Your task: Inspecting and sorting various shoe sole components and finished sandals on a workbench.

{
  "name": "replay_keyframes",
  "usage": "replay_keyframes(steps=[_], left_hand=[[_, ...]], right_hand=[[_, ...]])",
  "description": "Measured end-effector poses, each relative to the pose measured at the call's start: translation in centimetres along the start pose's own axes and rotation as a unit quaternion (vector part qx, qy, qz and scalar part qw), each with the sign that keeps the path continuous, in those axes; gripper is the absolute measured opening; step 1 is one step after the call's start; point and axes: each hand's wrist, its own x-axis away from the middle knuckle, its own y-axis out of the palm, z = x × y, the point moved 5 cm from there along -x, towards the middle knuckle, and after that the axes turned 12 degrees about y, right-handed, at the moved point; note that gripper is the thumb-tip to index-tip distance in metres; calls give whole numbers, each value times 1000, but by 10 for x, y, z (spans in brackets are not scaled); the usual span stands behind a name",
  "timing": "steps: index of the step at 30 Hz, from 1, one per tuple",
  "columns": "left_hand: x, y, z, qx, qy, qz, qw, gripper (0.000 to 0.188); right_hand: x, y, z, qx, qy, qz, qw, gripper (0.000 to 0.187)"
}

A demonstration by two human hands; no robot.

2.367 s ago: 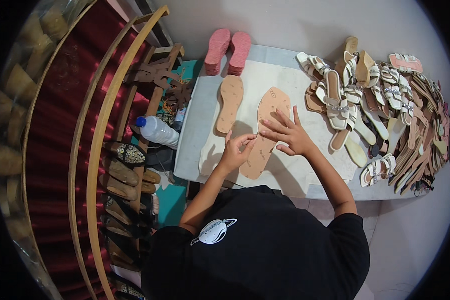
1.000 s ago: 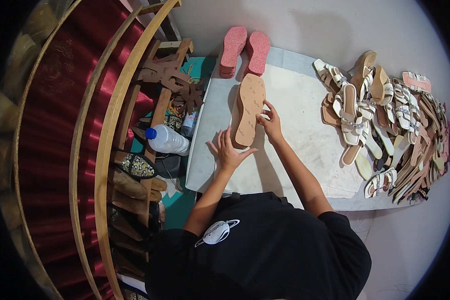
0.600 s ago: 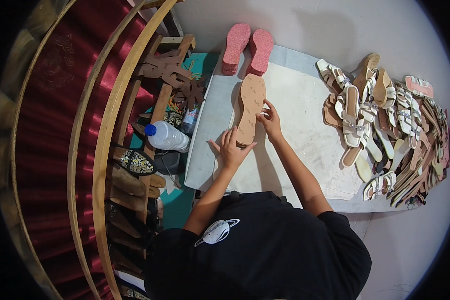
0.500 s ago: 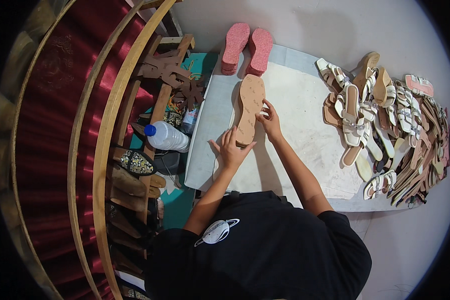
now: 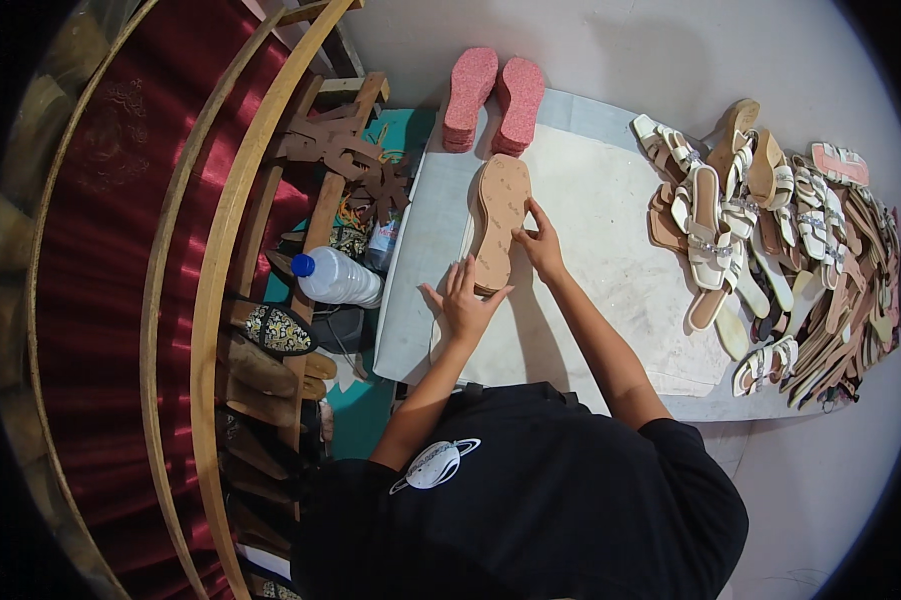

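Note:
A stack of tan, sole-shaped insoles (image 5: 501,225) with small printed marks stands on the pale sheet, its toe end pointing away from me. My left hand (image 5: 468,302) cups the near heel end, with the thumb on the right and the fingers along the left side. At the right edge, near the waist of the stack, my right hand (image 5: 543,245) grips with thumb and forefinger. Just beyond the toe end are two stacks of pink speckled soles, a left one (image 5: 471,85) and a right one (image 5: 520,100).
White strapped sandals (image 5: 711,250) lie heaped on the right of the table (image 5: 611,300), with many loose soles (image 5: 841,330) beside them. A blue-capped plastic bottle (image 5: 343,277) stands off the table's left edge. Further left is a wooden rack (image 5: 211,300) holding shoes.

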Motion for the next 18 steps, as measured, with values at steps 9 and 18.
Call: replay_keyframes(steps=[9, 18], left_hand=[[-5, -4, 5, 5, -5, -27, 1000, 84], [-4, -5, 8, -6, 1, -38, 999, 87]], right_hand=[[-1, -2, 0, 179, -78, 31, 980, 64], [-4, 1, 5, 275, -118, 39, 953, 55]])
